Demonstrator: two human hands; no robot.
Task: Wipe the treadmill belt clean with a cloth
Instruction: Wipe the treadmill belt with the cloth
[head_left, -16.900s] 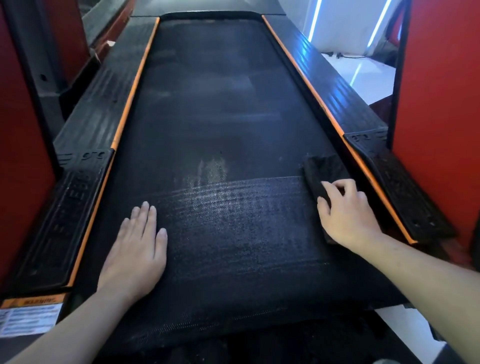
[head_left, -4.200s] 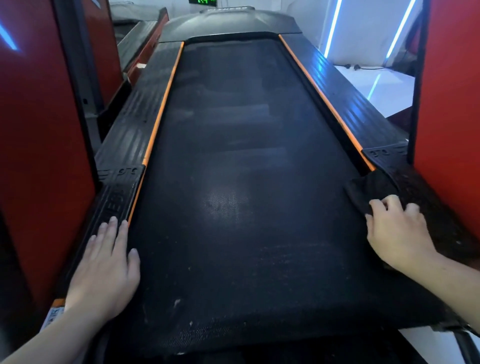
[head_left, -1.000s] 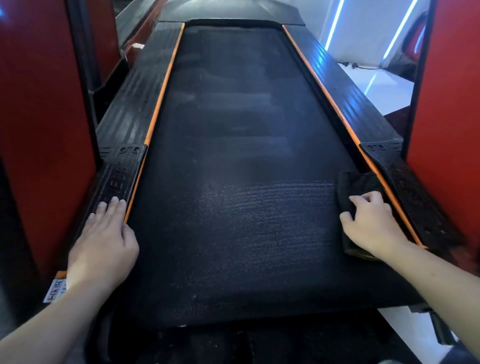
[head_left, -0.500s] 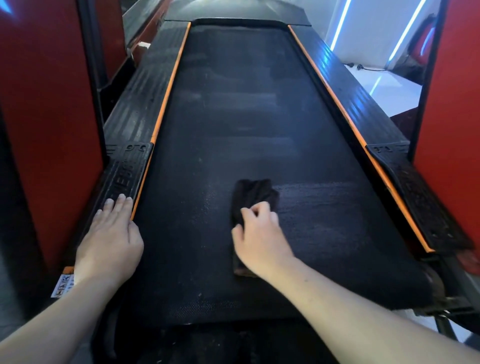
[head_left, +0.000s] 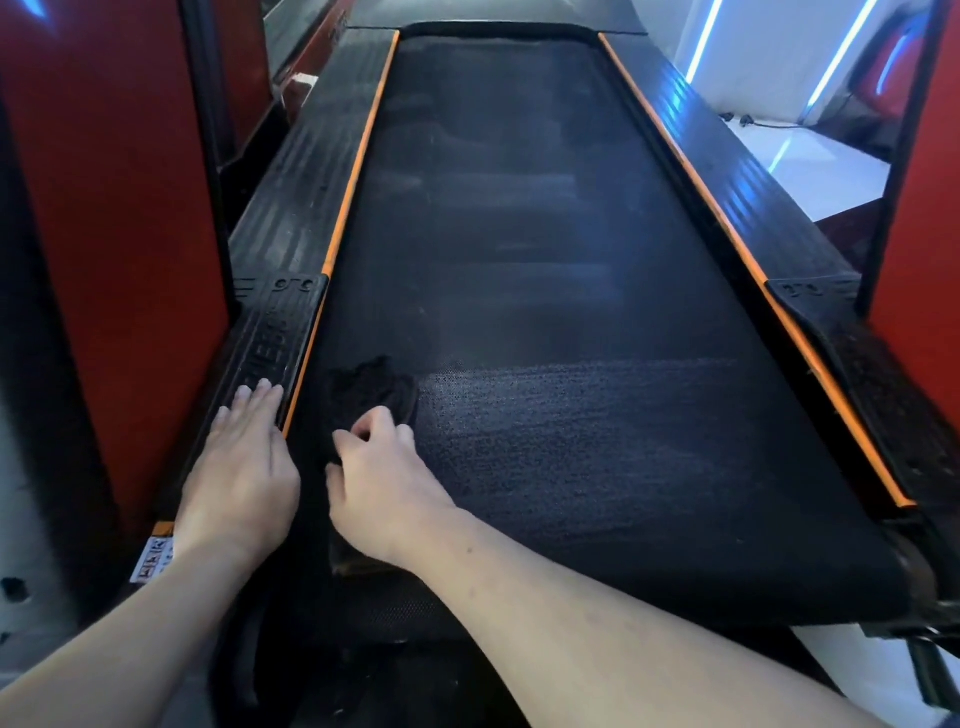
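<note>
The black treadmill belt (head_left: 545, 291) runs away from me between two orange-edged side rails. A dark cloth (head_left: 366, 392) lies bunched on the belt's near left part, close to the left rail. My right hand (head_left: 387, 478) sits on the cloth's near part with curled fingers gripping it. A lighter wiped band stretches across the belt to the right of the cloth. My left hand (head_left: 241, 467) lies flat, fingers straight, on the left side rail (head_left: 291, 244) beside the cloth.
Red upright panels stand close on the left (head_left: 109, 208) and right (head_left: 919, 208). The right side rail (head_left: 753, 208) borders a white floor (head_left: 810, 171) with blue light strips. A warning sticker (head_left: 153, 558) sits at the left rail's near end.
My right hand has slid the cloth leftward across the belt, from the right edge through the middle to the left edge, leaving a wiped band. My left hand stayed on the left rail.
</note>
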